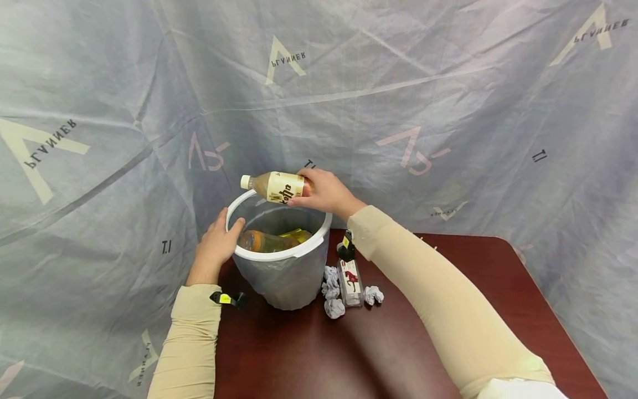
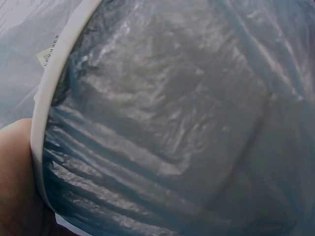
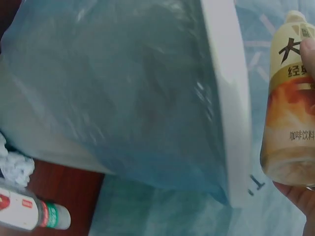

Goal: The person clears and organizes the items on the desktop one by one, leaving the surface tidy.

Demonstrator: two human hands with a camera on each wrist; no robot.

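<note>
My right hand [image 1: 326, 191] grips a coffee drink bottle [image 1: 281, 187] with a cream label and white cap. The bottle lies nearly level above the opening of a trash bin [image 1: 286, 282], its cap pointing left. In the right wrist view, the same bottle [image 3: 290, 118] appears beside the bin's white rim [image 3: 229, 98]. My left hand [image 1: 214, 246] holds the bin's rim at the left, thumb over the edge; its fingertips are partly hidden. Inside the lined bin lie a clear bottle [image 1: 269, 244] with an orange band and something yellow [image 1: 299, 235].
Right of the bin, a clear plastic bottle [image 1: 351, 282] with a white and red label lies on the dark red table [image 1: 299, 354]. Crumpled paper balls [image 1: 334, 308] lie around it, one [image 1: 373, 295] on its right. A grey printed sheet [image 1: 349, 83] hangs behind.
</note>
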